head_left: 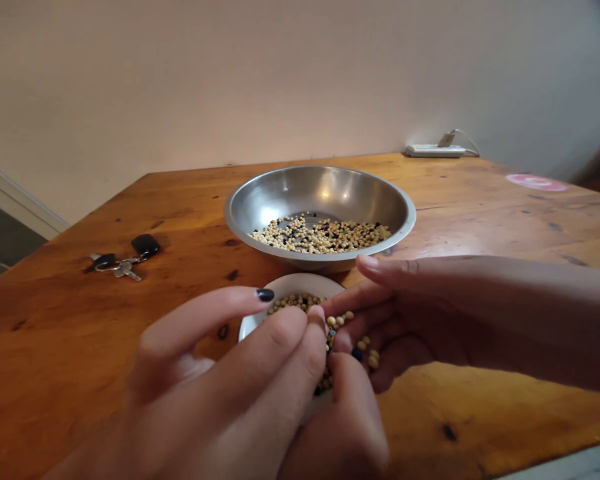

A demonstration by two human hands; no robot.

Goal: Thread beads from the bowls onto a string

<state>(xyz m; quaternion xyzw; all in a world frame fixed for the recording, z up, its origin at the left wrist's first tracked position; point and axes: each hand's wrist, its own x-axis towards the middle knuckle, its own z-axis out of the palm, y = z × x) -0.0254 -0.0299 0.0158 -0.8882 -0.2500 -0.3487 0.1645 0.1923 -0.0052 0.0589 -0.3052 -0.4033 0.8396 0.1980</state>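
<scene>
In the head view, a big metal bowl [320,255] is sitting on the wooden worktop [190,360], and a mix of round bits [325,237] is being held inside it. Whether they are beads or beans cannot be told. A small white bowl [250,327] with more bits is being kept just in front of the big metal bowl, partly hidden by the hands. Pale bits [340,321] and a dark blue bit [357,354] are being carried on the right hand [405,327], its grip open and cupped, maybe so they do not roll off. The left hand's [260,373] grip is being kept nearly closed beside those fingers; whether anything is being pinched cannot be told. Keys [125,268] are lying left of the big metal bowl. A white power strip [434,151] is resting behind it to the right. Nearer on that side, a pink sticker [537,182] is showing a white mark, too blurred for reading.
</scene>
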